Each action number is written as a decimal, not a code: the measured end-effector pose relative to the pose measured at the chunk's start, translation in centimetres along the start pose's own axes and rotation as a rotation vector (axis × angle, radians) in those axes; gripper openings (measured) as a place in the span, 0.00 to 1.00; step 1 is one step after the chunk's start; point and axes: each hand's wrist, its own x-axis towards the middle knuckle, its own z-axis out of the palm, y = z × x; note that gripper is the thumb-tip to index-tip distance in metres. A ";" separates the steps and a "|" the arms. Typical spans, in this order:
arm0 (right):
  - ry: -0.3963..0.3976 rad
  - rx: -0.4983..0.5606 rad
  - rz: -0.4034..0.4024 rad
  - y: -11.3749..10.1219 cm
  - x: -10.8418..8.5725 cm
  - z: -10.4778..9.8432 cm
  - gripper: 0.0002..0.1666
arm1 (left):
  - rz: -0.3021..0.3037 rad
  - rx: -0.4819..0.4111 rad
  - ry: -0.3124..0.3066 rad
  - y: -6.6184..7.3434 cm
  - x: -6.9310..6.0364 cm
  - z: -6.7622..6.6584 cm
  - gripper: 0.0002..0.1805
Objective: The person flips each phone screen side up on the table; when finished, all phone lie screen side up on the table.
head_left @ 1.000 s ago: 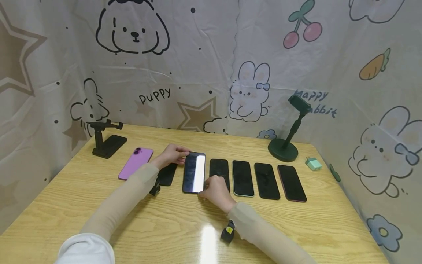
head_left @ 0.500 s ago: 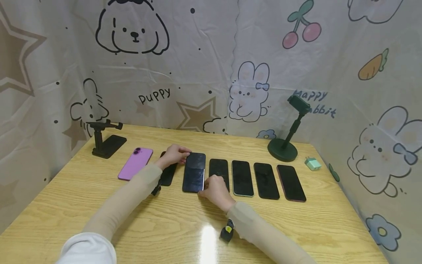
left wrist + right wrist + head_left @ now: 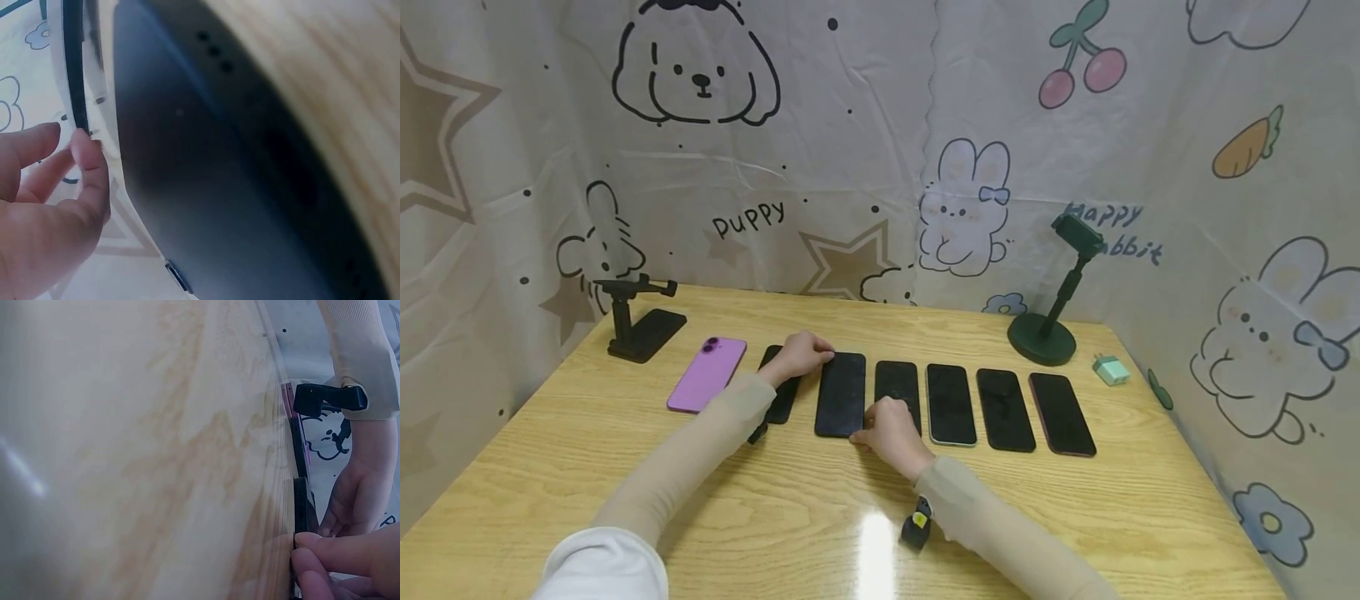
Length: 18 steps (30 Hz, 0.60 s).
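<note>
A black-screened smartphone [image 3: 841, 396] lies screen up in a row of phones on the wooden table. At its far left corner my left hand [image 3: 801, 354] holds the edge with curled fingertips; in the left wrist view one fingertip meets that edge. My right hand [image 3: 891, 429] pinches the near right corner between thumb and finger, as the right wrist view also shows. Left of it another black phone [image 3: 786, 400] is partly covered by my left hand. Further left rests a purple phone [image 3: 709, 373], its back up. My right hand partly hides the dark phone [image 3: 898, 379] beside it.
Three more dark phones, among them a green-edged one [image 3: 951, 404] and a red-edged one [image 3: 1063, 414], continue the row rightward. A black phone stand [image 3: 643, 321] is at back left, a dark green stand [image 3: 1042, 337] at back right. A mint charger [image 3: 1110, 368] lies near the right edge.
The white reflection has left the held phone's screen, and its far edge has come down slightly. My left hand has moved slightly right; the right hand keeps its place.
</note>
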 end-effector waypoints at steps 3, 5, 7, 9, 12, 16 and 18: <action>-0.003 0.002 0.007 0.0 0.0 0.0 0.10 | -0.006 0.033 -0.022 0.1 0.0 0.2 0.17; -0.004 0.002 0.007 0.0 0.0 0.0 0.11 | -0.009 0.037 -0.041 0.2 0.0 0.4 0.18; -0.003 0.006 0.006 0.0 0.0 0.0 0.11 | -0.012 0.029 -0.060 0.3 0.0 0.6 0.19; -0.002 0.009 0.008 0.0 0.0 0.0 0.11 | -0.017 0.015 -0.077 0.4 0.1 0.8 0.20; 0.002 0.014 0.007 0.0 -0.1 0.1 0.10 | -0.028 0.016 -0.082 0.6 0.1 0.9 0.21; 0.008 0.005 0.008 0.0 0.0 0.0 0.10 | -0.039 0.027 -0.082 0.6 0.2 1.0 0.20; 0.011 -0.003 0.008 0.0 0.0 0.0 0.10 | -0.036 0.031 -0.081 0.7 0.2 1.0 0.20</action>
